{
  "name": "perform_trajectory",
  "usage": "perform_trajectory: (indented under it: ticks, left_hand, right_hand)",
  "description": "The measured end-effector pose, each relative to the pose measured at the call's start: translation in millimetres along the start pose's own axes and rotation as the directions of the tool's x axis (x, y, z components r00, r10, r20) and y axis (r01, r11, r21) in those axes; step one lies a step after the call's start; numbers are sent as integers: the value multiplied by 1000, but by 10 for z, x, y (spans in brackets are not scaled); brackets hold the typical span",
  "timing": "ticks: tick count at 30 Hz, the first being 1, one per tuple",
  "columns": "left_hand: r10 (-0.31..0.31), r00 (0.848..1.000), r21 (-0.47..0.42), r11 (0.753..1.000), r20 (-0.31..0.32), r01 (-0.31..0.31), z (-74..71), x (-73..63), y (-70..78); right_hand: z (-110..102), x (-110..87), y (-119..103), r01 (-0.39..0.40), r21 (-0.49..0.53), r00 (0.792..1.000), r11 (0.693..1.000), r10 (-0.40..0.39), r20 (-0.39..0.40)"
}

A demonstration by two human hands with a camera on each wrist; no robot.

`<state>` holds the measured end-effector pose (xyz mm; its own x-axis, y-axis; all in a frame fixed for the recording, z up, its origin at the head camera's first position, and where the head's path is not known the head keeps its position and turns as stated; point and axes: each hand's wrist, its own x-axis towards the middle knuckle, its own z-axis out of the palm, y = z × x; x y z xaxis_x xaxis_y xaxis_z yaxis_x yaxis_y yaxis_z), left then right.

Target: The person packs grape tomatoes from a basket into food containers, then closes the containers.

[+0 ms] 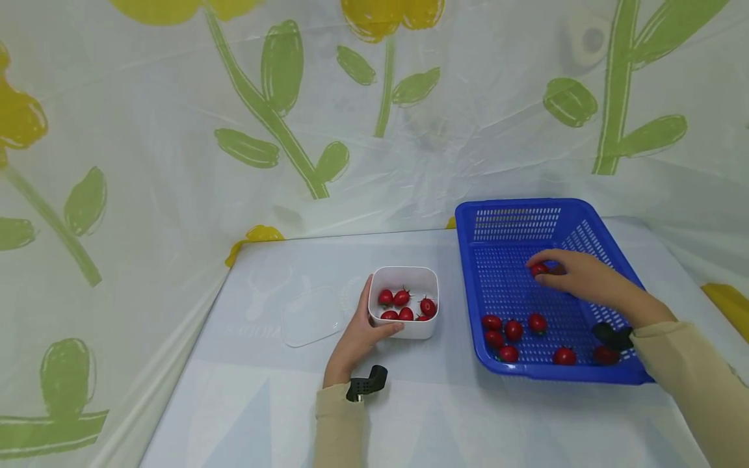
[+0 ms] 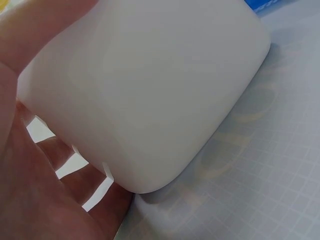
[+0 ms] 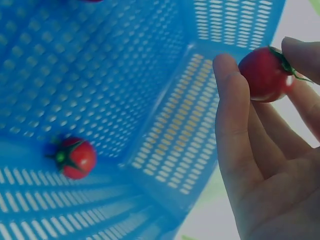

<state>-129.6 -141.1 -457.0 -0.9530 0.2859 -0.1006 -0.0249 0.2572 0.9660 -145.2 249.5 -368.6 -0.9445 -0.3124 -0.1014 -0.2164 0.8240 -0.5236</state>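
Observation:
My left hand (image 1: 361, 335) holds a white square container (image 1: 418, 330) on the table, thumb along the near side and fingers round the left wall. Inside it lie several red cherry tomatoes (image 1: 401, 298). In the left wrist view the container's smooth wall (image 2: 150, 90) fills most of the picture. Over the blue basket (image 1: 471, 273), my right hand (image 1: 576, 276) pinches one cherry tomato (image 3: 265, 75) with a green stem between thumb and fingers. More cherry tomatoes (image 1: 513, 330) lie along the basket's near side, one of them (image 3: 76, 158) showing in the right wrist view.
A clear flat lid (image 1: 313, 317) lies on the table left of the container. Behind the table hangs a white sheet (image 1: 363, 175) with yellow flowers and green leaves. The basket's raised, slotted walls stand round its tomatoes. Each wrist wears a black camera mount (image 1: 367, 383).

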Motion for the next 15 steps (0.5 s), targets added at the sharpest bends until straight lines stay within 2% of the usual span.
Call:
perform_trajectory:
  ticks: [2, 6, 11, 15]
  left_hand:
    - [-12, 1000, 0, 1000, 14, 12, -7, -31, 84]
    - [-17, 1000, 7, 1000, 21, 16, -9, -63, 138]
    - [-12, 1000, -19, 1000, 18, 12, -7, -24, 37]
    - [-5, 1000, 2, 1000, -4, 5, 0, 38, -86]
  right_hand:
    - [0, -10, -49, 9, -2, 1000, 1000, -9, -21]
    - [9, -27, -189, 55, 15, 997, 998, -54, -62]
    - [19, -56, -375, 96, 49, 993, 994, -92, -80]
    - [23, -87, -490, 110, 61, 991, 992, -104, -89]
